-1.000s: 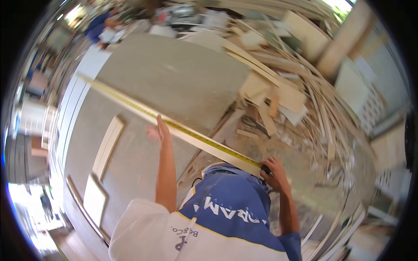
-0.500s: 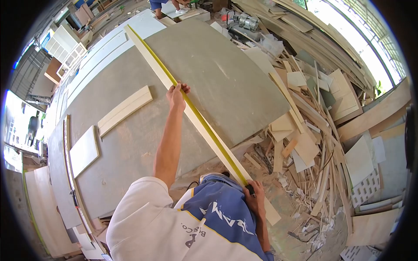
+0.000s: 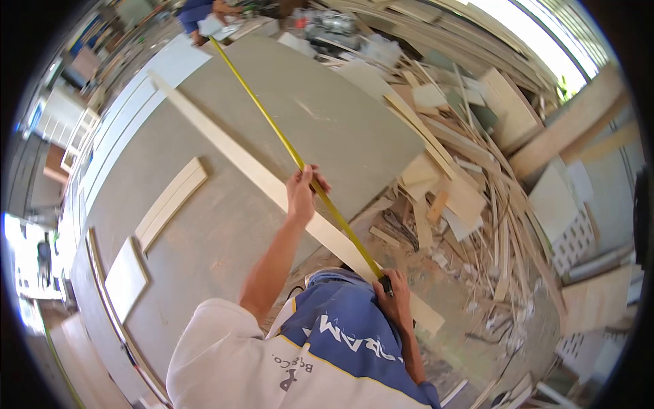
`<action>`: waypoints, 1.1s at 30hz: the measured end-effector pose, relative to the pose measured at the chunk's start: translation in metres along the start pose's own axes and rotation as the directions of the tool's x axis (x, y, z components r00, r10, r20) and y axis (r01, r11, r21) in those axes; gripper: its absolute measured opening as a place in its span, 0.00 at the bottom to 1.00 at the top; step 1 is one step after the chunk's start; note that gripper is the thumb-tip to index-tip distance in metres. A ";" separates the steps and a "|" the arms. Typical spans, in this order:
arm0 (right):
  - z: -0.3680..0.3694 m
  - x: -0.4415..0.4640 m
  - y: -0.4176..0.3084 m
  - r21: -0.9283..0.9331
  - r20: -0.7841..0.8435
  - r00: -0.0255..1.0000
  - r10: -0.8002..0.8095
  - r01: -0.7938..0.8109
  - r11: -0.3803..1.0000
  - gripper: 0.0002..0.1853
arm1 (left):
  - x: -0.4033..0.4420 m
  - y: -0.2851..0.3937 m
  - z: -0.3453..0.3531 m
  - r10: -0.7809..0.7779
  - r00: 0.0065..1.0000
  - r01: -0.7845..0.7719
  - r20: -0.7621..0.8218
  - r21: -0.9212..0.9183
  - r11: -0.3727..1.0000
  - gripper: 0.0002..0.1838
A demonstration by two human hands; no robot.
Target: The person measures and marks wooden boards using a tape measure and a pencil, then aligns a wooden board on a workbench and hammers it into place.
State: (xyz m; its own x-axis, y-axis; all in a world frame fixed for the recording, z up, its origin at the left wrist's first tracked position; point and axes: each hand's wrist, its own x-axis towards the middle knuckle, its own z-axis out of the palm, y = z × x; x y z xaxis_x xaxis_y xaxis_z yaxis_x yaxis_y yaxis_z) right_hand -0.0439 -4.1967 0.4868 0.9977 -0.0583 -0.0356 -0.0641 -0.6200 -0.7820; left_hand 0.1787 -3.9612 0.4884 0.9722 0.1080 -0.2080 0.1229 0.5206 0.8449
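Note:
A yellow tape measure [image 3: 271, 123] is stretched diagonally over the large grey-brown board [image 3: 361, 116]. Its blade passes through my left hand [image 3: 304, 194], whose fingers are closed on it partway along. At the near end my right hand [image 3: 394, 300] grips the dark tape case [image 3: 386, 285] close to my body. Beneath and to the left of the blade lies a long pale wooden strip [image 3: 231, 145], reaching past the board's near edge under my forearms. The blade stands apart from the strip at its far end and crosses over it near the case.
On the board's left lie a short grooved wooden piece [image 3: 170, 202] and a white panel [image 3: 127, 278]. Wood offcuts [image 3: 470, 177] are heaped to the right. Another person [image 3: 197, 17] is at the far end, near a motor-like machine [image 3: 332, 24].
My left hand has moved right with the tape blade, lifting it off the strip. The far end of the strip now lies further left, away from the blade. The view has shifted slightly.

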 end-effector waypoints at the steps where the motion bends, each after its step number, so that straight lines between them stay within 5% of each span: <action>1: 0.000 -0.001 -0.003 0.002 -0.031 0.999 0.040 -0.040 0.999 0.16 | -0.016 -0.013 0.014 -0.049 0.996 0.048 0.073 0.020 0.999 0.15; 5: -0.002 0.002 -0.016 0.072 -0.184 0.979 0.082 -0.070 0.995 0.18 | -0.080 -0.068 0.057 -0.316 0.895 0.297 0.313 0.110 0.949 0.16; 7: -0.002 0.004 -0.020 0.152 -0.294 0.940 0.171 -0.131 0.980 0.20 | -0.109 -0.094 0.068 -0.319 0.824 0.255 0.468 0.196 0.947 0.16; 9: 0.000 0.002 -0.025 0.206 -0.388 0.890 0.238 -0.168 0.964 0.22 | -0.133 -0.100 0.076 -0.438 0.752 0.308 0.494 0.324 0.894 0.16; 11: -0.002 -0.005 -0.025 0.258 -0.466 0.839 0.281 -0.175 0.950 0.24 | -0.146 -0.104 0.076 -0.585 0.646 0.547 0.491 0.237 0.803 0.14; 15: -0.008 -0.030 -0.028 0.309 -0.488 0.836 0.250 -0.103 0.946 0.27 | -0.152 -0.094 0.076 -0.743 0.534 0.636 0.404 0.388 0.668 0.11; 17: -0.004 -0.050 -0.020 0.542 -0.436 0.789 0.432 -0.154 0.827 0.23 | -0.152 -0.101 0.073 -0.700 0.547 0.549 0.459 0.435 0.714 0.11; 20: -0.006 -0.085 -0.002 0.454 -0.634 0.599 0.490 -0.225 0.862 0.10 | -0.149 -0.093 0.078 -0.773 0.429 0.491 0.467 0.598 0.633 0.11; 21: -0.010 -0.098 0.007 0.456 -0.633 0.597 0.494 -0.228 0.860 0.10 | -0.145 -0.093 0.082 -0.809 0.365 0.347 0.461 0.739 0.577 0.10; 22: -0.014 -0.110 0.016 0.286 -0.723 0.523 0.452 -0.369 0.884 0.10 | -0.143 -0.093 0.087 -0.845 0.305 0.183 0.439 0.844 0.505 0.10; 23: -0.014 -0.117 0.021 0.117 -0.801 0.459 0.384 -0.509 0.853 0.11 | -0.143 -0.093 0.092 -0.848 0.303 0.185 0.435 0.846 0.500 0.10; 25: -0.026 -0.110 0.013 -0.044 -0.856 0.456 0.244 -0.534 0.844 0.11 | -0.147 -0.094 0.102 -0.840 0.198 -0.214 0.505 0.858 0.466 0.11; 27: -0.026 -0.103 0.010 -0.203 -0.885 0.456 0.093 -0.558 0.805 0.11 | -0.154 -0.102 0.112 -0.859 0.143 -0.287 0.492 0.851 0.440 0.11; 28: -0.018 -0.100 0.011 0.251 -0.792 0.440 0.424 -0.398 0.882 0.10 | -0.158 -0.106 0.117 -0.876 0.093 -0.356 0.473 0.837 0.415 0.11; 29: -0.011 -0.100 0.017 0.669 -0.560 0.488 0.669 -0.211 0.713 0.10 | -0.164 -0.109 0.121 -0.877 0.088 -0.359 0.473 0.836 0.415 0.11; 30: -0.006 -0.097 0.026 0.447 -0.662 0.553 0.506 -0.251 0.859 0.09 | -0.170 -0.112 0.124 -0.873 0.070 -0.363 0.483 0.827 0.429 0.12; 31: -0.001 -0.099 0.031 0.447 -0.665 0.547 0.508 -0.253 0.858 0.09 | -0.174 -0.114 0.127 -0.869 0.051 -0.366 0.493 0.818 0.443 0.12; 33: 0.003 -0.100 0.037 0.690 -0.485 0.578 0.657 -0.209 0.693 0.08 | -0.178 -0.117 0.132 -0.853 0.041 -0.409 0.521 0.787 0.461 0.13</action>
State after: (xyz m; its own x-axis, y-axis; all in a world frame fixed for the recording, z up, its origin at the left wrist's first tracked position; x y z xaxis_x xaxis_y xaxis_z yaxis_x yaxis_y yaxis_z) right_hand -0.1461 -4.2117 0.4591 0.5230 -0.8200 -0.2324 -0.2370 0.1220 -0.9638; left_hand 0.0180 -4.1535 0.4914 0.0390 -0.8807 -0.4720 -0.1842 -0.4706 0.8629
